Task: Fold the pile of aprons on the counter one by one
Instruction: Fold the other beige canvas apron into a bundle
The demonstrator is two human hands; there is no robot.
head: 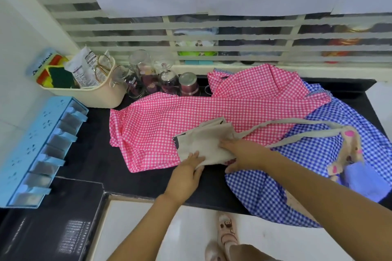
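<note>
Describer: Two bare forearms reached in from the bottom edge toward one black bench (89, 154). One left hand (186, 172) and one right hand (244, 154) both rested on one beige apron (203, 142), folded into a small block.

Listener: How were the fingers?

Describer: Left fingers (194, 158) lay straight and close together, flat on the block's near corner. Right fingers (228, 144) were stretched flat on its right edge, thumb spread apart. Neither hand was curled round the cloth.

Listener: Where was that apron, and how many were there?

Describer: It lay on top of one pink checked apron (191, 116), spread across the middle of the bench. One blue checked apron (307, 165) lay to the right, its edge under the pink one, hanging over the front of the bench. Two beige straps (297, 121) ran rightward from the block to one beige printed piece (353, 148) with a lilac patch. I could not tell whether that piece was part of the beige apron or a fourth.

Listener: Anything else?

Describer: At the back left stood one cream basket (101, 95) holding packets and one pair of scissors (101, 70). Beside it were four or five glass jars (140, 70) and one metal tin (187, 83). One pale blue drawer rack (31, 154) sat far left. Two sandalled feet (228, 231) showed on the white floor.
</note>
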